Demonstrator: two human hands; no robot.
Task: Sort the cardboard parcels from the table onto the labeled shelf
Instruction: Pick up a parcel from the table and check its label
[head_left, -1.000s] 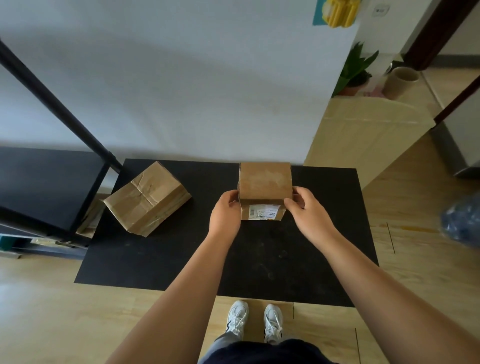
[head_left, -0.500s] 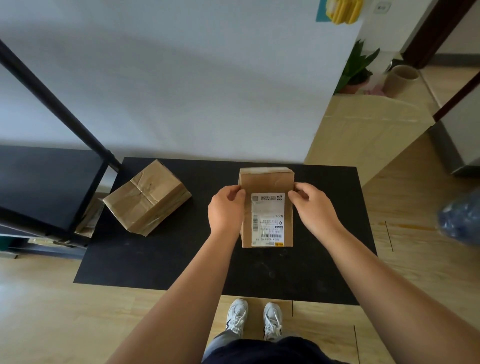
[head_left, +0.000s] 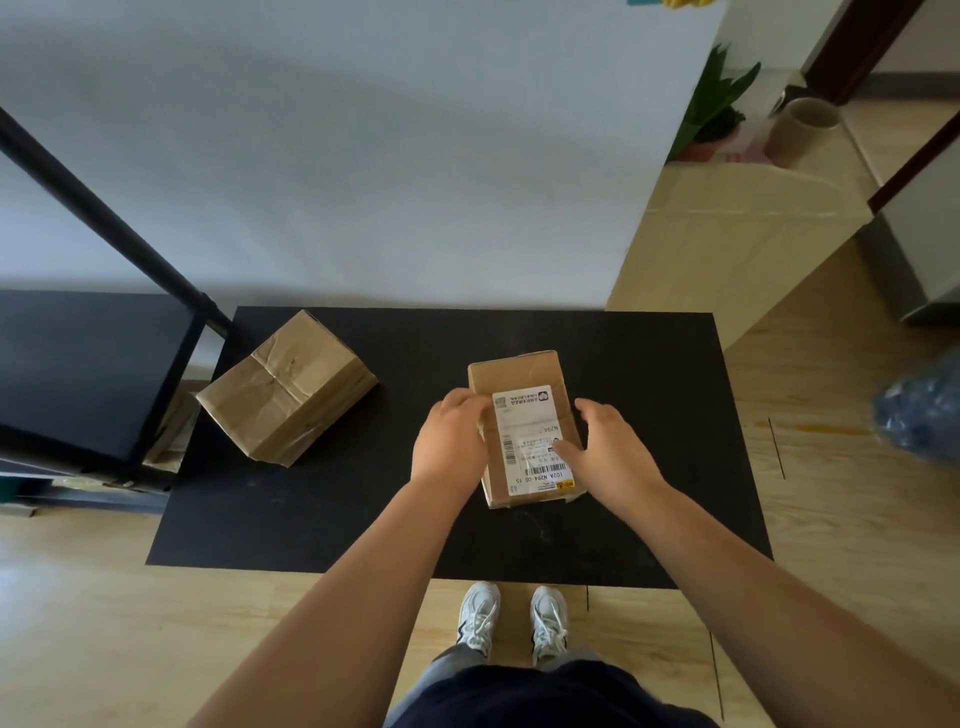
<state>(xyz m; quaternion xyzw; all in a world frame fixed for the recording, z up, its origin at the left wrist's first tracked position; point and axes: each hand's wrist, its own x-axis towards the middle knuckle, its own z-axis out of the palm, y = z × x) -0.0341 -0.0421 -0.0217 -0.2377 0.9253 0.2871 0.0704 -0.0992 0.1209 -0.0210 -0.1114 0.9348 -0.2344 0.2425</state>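
Note:
A small cardboard parcel (head_left: 519, 376) lies flat on the black table (head_left: 634, 374), its white shipping label (head_left: 527, 423) facing up. My left hand (head_left: 449, 439) grips its left edge, fingers curled over the top. My right hand (head_left: 610, 452) sits at the parcel's right edge with fingers spread and only the thumb resting on the label. A larger, dented cardboard parcel (head_left: 285, 384) rests tilted at the table's left end, untouched. The black shelf (head_left: 78, 364) stands to the left of the table.
A slanted black shelf post (head_left: 104, 213) rises at the left. A white wall runs right behind the table. To the right stand a light wooden cabinet (head_left: 727, 234) with a plant (head_left: 717, 104) and a blue bag (head_left: 919, 410). My shoes (head_left: 511, 618) are at the table's near edge.
The small parcel was tipped from standing upright to lying flat with its label up, and turned slightly. My right hand has loosened from its side and spread its fingers.

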